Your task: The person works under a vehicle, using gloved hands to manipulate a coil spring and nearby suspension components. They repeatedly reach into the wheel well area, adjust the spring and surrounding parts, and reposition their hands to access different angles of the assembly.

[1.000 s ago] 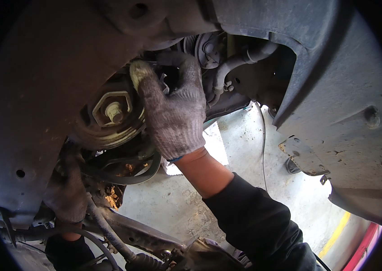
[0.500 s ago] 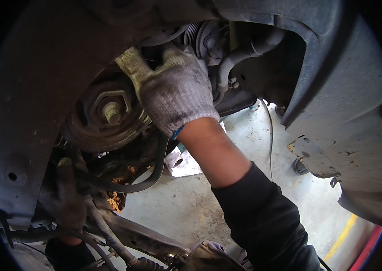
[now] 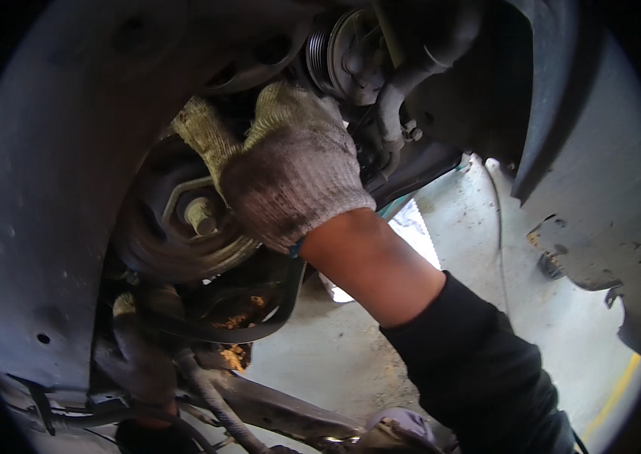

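Note:
My right hand, in a dirty knitted glove, reaches up between a large crank pulley and a ribbed pulley. Its thumb stands apart at the left; the other fingertips are hidden among the engine parts. A black drive belt hangs in a slack loop below my right wrist and curves left to my left hand. That hand, gloved and in deep shadow at the lower left, has its fingers closed around the belt's near stretch, below the crank pulley. The belt's upper run is hidden behind my right hand.
Dark fender panels frame the wheel well on both sides. A grey hose bends down right of the ribbed pulley. A rod and a metal beam cross below. Concrete floor shows through, with a thin cable.
The view has shifted, so the engine parts sit lower and further right. My right hand stays between the pulleys, and my left hand stays low by the belt.

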`<state>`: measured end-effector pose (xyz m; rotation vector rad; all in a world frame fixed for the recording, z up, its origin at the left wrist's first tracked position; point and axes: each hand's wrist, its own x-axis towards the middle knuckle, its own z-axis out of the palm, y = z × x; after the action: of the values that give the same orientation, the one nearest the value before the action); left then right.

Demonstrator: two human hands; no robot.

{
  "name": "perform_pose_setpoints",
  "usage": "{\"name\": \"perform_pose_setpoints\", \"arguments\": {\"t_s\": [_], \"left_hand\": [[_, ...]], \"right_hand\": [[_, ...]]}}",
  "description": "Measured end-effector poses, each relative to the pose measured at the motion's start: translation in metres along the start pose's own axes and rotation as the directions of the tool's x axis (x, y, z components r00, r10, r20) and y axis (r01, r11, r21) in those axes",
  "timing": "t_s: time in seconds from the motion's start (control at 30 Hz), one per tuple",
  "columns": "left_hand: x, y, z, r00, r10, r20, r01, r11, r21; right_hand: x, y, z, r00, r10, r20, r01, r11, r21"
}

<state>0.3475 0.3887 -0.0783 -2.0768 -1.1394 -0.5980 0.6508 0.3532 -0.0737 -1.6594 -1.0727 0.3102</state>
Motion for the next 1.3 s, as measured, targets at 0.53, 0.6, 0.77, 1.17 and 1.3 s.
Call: {"name": "perform_pose_setpoints", "arguments": {"t_s": [0.53,0.6,0.77,1.17,1.3], "left_hand": [[0.01,0.015,-0.002,0.959,0.239,-0.151,-0.202,0.953,0.226],[0.012,0.021,-0.006,0.963,0.226,-0.15,-0.18,0.946,0.269],[0.019,0.037,-0.007,0.966,0.169,-0.195,-0.161,0.985,0.058],[0.016,0.018,-0.007,0.959,0.222,-0.177,-0.177,0.955,0.24],[0.017,0.022,-0.006,0.921,0.346,-0.178,-0.289,0.914,0.285]], "right_hand": [[0.002,0.01,0.041,0.918,-0.069,-0.39,0.112,0.99,0.09],[0.003,0.01,0.026,0.939,-0.08,-0.335,0.146,0.974,0.175],[0.008,0.021,0.02,0.947,-0.232,-0.223,0.246,0.969,0.038],[0.016,0.052,0.032,0.952,-0.181,-0.248,0.233,0.951,0.202],[0.018,0.073,0.056,0.816,-0.407,-0.411,0.449,0.894,0.007]]}}
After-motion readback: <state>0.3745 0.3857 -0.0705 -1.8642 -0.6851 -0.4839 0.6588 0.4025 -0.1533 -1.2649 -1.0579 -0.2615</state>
